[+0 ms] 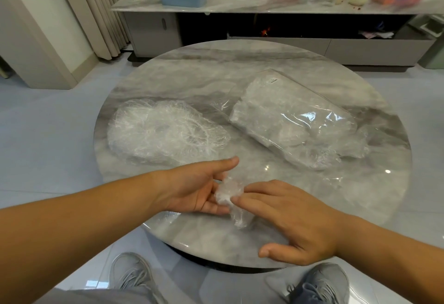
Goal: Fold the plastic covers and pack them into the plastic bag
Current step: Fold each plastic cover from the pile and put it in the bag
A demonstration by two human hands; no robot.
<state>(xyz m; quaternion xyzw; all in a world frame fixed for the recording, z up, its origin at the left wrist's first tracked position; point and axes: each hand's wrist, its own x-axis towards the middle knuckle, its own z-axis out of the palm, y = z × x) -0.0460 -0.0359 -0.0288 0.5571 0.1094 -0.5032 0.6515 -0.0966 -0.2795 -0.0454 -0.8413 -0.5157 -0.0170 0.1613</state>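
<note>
Before the pile and bag, left hand and right hand, both flat, press a folded cover.

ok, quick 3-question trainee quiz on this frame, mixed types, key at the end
1. True or false: the plastic bag lies on the floor.
2. Where on the round marble table is the loose pile of plastic covers? A) on the person's left B) on the person's right C) under the bag
3. Fill in: the left hand and the right hand both touch a small bunched ____ at the table's near edge.

Key: 1 false, it lies on the table. 2 A. 3 plastic cover, with the right hand's straight fingers on top of it.
</note>
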